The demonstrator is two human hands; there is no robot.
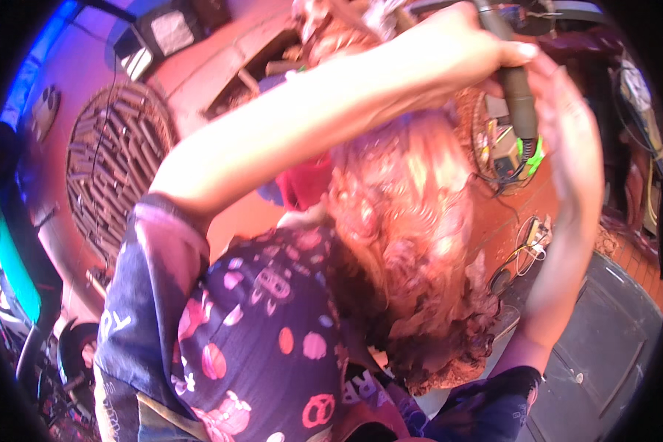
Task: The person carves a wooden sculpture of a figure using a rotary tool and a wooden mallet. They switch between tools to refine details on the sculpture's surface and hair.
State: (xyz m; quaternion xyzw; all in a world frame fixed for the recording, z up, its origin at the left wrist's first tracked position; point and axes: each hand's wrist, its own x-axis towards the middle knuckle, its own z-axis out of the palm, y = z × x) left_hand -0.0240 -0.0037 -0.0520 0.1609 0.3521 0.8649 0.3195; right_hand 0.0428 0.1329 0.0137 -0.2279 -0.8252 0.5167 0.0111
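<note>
My left hand (460, 46) is raised at the top of the view and closed around the dark cylindrical handle of a hair tool (518, 92), thumb pressed on it. My right hand (567, 110) reaches up from the lower right and lies flat against the other side of the handle, fingers stretched out. A mass of long reddish curly hair (412, 236) hangs between my two arms, below the tool. The tool's working end is hidden behind my left hand and the hair. A dark blue shirt with pink prints (258, 331) fills the lower middle.
A round woven rack of dark sticks (110, 162) lies on the orange floor to the left. Cables and small electrical boxes (508, 158) sit to the right of the hair. A dark grey panelled surface (604, 346) is at the lower right. A wheel (77, 353) shows at lower left.
</note>
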